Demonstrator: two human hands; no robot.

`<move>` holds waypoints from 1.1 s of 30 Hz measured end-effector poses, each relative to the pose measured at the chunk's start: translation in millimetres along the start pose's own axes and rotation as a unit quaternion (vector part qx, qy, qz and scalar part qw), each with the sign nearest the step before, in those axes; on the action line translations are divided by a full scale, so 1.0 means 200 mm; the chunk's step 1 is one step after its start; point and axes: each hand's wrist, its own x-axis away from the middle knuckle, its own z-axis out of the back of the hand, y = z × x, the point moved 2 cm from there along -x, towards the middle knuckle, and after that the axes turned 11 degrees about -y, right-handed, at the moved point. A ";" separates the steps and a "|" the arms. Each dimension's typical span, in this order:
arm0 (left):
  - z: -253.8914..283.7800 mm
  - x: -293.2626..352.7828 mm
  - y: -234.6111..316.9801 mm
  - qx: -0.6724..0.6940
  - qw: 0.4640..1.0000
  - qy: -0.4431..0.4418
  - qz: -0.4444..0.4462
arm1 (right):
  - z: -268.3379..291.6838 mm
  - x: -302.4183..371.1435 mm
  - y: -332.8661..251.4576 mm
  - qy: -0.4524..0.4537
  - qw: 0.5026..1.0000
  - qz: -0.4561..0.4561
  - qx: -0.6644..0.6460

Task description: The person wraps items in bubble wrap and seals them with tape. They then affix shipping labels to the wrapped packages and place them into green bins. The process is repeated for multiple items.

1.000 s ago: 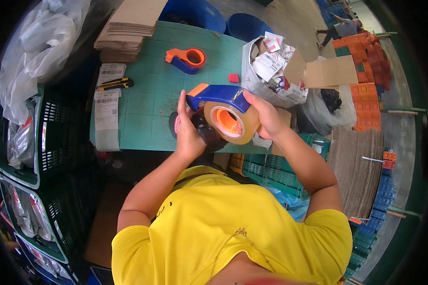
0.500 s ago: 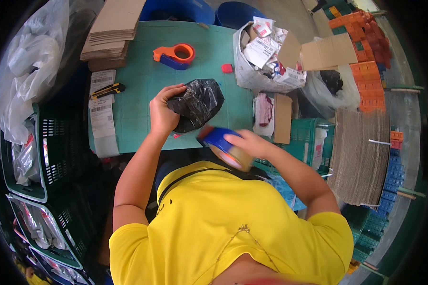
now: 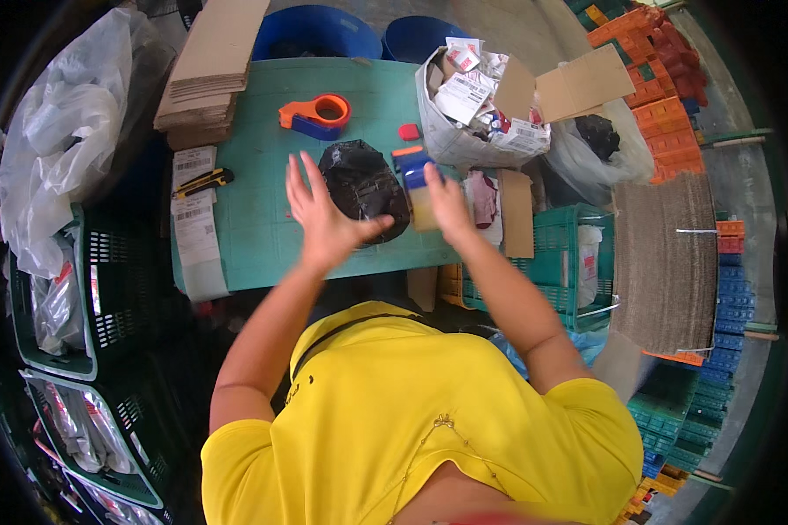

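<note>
On the green tabletop [image 3: 263, 188] lies a bundle wrapped in shiny black plastic [image 3: 359, 175]. My left hand [image 3: 324, 219] is open at its left side, fingers spread, with the thumb over the bundle's near edge. A blue tape dispenser [image 3: 414, 171] with an orange end and a roll of tape is in my closed right hand [image 3: 447, 206], just right of the bundle. Whether the dispenser touches the bundle I cannot tell. Farther back sits a second tape dispenser [image 3: 318, 129], orange and blue, and a small red object [image 3: 409, 132].
A yellow-black box cutter [image 3: 203, 182] rests on label sheets [image 3: 197, 234] at the left. Flat cardboard [image 3: 206, 74] is stacked behind them. A full white sack [image 3: 451, 144] stands at the back right. Green crates [image 3: 96, 289] flank the left; stacked cardboard [image 3: 661, 262] stands right.
The bundle has gone from being held up in my left hand to lying on the table. My left hand has let go and spread. My right hand has brought the dispenser forward beside it.
</note>
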 end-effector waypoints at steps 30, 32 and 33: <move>-0.13 -0.27 -0.40 0.277 0.955 -0.100 0.042 | 0.10 0.80 -0.01 -0.319 0.932 -0.165 -0.055; -0.12 -0.28 -0.38 0.295 0.951 -0.091 -0.007 | 0.04 0.69 0.02 -0.285 0.958 0.003 0.008; -0.11 -0.29 -0.38 0.314 0.946 -0.079 -0.007 | 0.02 0.67 0.03 -0.293 0.939 0.029 0.177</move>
